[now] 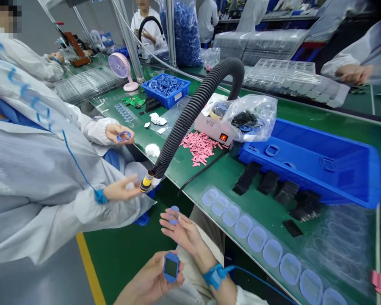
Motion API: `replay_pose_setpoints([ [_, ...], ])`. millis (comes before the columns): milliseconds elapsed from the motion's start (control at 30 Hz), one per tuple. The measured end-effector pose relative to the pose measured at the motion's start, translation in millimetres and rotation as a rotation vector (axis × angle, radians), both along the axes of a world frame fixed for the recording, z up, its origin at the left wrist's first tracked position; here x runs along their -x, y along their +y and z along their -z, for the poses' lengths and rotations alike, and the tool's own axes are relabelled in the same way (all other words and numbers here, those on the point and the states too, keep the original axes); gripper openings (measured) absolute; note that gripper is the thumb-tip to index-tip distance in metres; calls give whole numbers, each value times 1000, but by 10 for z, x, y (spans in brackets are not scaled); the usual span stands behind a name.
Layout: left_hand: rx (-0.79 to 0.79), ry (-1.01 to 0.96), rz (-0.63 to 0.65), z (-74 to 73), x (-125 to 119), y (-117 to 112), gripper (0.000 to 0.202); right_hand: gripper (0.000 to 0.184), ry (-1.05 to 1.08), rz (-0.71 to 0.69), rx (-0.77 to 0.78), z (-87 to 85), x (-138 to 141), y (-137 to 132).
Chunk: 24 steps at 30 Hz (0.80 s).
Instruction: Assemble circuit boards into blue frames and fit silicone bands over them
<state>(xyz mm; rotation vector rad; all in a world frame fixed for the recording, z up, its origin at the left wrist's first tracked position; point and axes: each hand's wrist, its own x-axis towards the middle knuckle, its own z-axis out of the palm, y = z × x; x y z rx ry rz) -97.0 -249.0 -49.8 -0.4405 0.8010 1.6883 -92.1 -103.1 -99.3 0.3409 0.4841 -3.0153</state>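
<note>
While left hand (147, 279) holds framed screen (171, 267), blue crate (352, 178) holds loops (272, 150).

This is a factory floor: grey flooring (41, 279) meets a green-painted strip (130, 262), with a yellow line (89, 271) marking the edge between them. A long green-topped surface (206, 178) runs through the room, with metal uprights (170, 29) rising from its far side. Beyond them, a sack of blue parts (180, 36) stands near stacks of clear plastic trays (273, 46), and another green surface (362, 99) lies further right. A pink desk fan (120, 67) stands at the left.
</note>
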Motion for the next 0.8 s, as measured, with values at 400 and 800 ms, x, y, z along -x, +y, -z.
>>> replay_pose_setpoints([
  [400,232,216,-253,33,850,-818,20,31,183,-242,-59,-20,979,-430],
  [800,237,296,-246,-8,1231,48,46,29,-37,14,-151,70,-205,-130],
])
